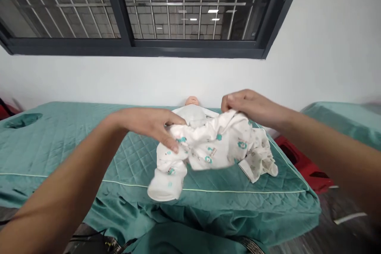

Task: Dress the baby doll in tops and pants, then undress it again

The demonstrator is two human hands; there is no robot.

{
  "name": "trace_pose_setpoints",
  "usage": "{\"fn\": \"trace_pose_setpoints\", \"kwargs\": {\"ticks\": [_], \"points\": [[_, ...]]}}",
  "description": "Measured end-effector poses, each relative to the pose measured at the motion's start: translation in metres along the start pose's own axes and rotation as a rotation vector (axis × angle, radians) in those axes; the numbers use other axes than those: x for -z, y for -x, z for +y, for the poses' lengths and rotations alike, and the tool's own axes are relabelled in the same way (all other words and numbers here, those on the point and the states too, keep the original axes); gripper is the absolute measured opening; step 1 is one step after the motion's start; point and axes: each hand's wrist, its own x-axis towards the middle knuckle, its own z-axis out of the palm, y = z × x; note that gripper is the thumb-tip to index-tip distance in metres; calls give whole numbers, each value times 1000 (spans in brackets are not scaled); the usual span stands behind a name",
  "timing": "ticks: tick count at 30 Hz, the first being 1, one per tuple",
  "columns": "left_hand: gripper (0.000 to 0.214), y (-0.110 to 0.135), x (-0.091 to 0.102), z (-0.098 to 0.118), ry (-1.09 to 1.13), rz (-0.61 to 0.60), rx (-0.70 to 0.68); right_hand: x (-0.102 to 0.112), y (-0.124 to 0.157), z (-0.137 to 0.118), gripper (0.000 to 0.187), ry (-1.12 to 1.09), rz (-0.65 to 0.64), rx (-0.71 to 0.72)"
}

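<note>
A white baby garment (214, 145) with teal prints hangs bunched between both hands above a bed. My left hand (151, 124) grips its left part, fingers curled onto the cloth. My right hand (253, 107) pinches the upper right part of the same garment. One footed leg of the garment droops toward the bed's near edge. Behind the cloth lies a baby doll (193, 108) in a white top, its head toward the wall and most of its body hidden.
The bed has a quilted teal cover (74, 143) with a face hole at the far left. A second teal bed (342, 119) stands to the right, with a red object (300, 162) on the floor between them. A barred window runs along the white wall.
</note>
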Motion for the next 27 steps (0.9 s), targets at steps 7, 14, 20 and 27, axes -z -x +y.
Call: {"fn": "trace_pose_setpoints", "kwargs": {"ticks": [7, 14, 20, 27], "points": [[27, -1, 13, 50, -74, 207, -96, 8, 8, -58, 50, -68, 256, 145], [19, 15, 13, 84, 61, 511, -255, 16, 33, -102, 38, 195, -38, 57], [8, 14, 7, 109, -127, 375, -258, 13, 41, -128, 27, 225, -249, 45], [10, 34, 4, 133, -239, 212, -326, 11, 56, -153, 29, 267, -231, 34]]}}
